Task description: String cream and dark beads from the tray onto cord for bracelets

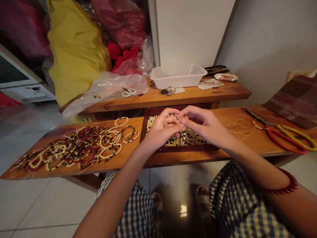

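Over a dark red tray [165, 148] full of small beads, my left hand [163, 127] and my right hand [199, 124] meet at the fingertips. Both hands are closed in a pinch on a small strand of light beads [183, 129], mostly hidden by the fingers. A short run of pale and dark beads hangs beneath them. Loose cream beads [151, 122] show at the tray's left, and darker mixed beads [195, 138] lie at its right. A dark red bead bracelet circles my right wrist.
Left of the tray, many bead bracelets [81, 145] are heaped on the wooden bench [135, 150]. To the right lie thin cords [239, 127] and red-and-yellow-handled scissors [284, 138]. Behind, another bench holds a white plastic bin [177, 79] and light-handled scissors [129, 93].
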Demonstrator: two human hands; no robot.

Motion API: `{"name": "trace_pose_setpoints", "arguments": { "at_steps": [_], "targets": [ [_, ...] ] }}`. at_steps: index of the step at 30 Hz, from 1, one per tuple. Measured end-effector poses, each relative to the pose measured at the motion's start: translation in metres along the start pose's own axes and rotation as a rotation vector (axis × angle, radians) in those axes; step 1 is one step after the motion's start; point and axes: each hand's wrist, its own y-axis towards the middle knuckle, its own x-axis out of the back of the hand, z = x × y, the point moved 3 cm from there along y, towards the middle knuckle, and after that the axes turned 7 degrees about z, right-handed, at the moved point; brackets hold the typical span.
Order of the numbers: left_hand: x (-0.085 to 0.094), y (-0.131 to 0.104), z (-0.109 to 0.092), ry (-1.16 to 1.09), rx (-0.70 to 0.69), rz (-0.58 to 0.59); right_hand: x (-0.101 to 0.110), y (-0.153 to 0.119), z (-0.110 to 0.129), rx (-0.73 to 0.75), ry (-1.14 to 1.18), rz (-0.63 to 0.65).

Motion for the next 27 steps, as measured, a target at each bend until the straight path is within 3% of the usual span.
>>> {"name": "trace_pose_setpoints", "arguments": {
  "at_steps": [5,10,18,22,27],
  "targets": [
    [0.0023,0.0008,-0.0022,0.074,-0.053,-0.084,0.002,-0.0002,-0.0004,-0.093,0.16,0.008],
    [0.0042,-0.0002,-0.0035,0.219,-0.139,-0.165,0.0036,0.0005,-0.002,-0.164,0.075,0.063],
    [0.0032,-0.0015,0.0012,0.439,-0.258,-0.042,0.0039,0.0,-0.0001,-0.133,-0.33,0.043],
    [0.0023,-0.0034,-0.0014,0.632,-0.351,-0.009,0.0055,0.0008,-0.0014,-0.168,-0.216,0.056],
    [-0.0002,-0.0079,-0.0072,0.982,-0.443,-0.079,0.0059,0.0012,-0.0074,-0.222,-0.077,0.106]
  ]
}}
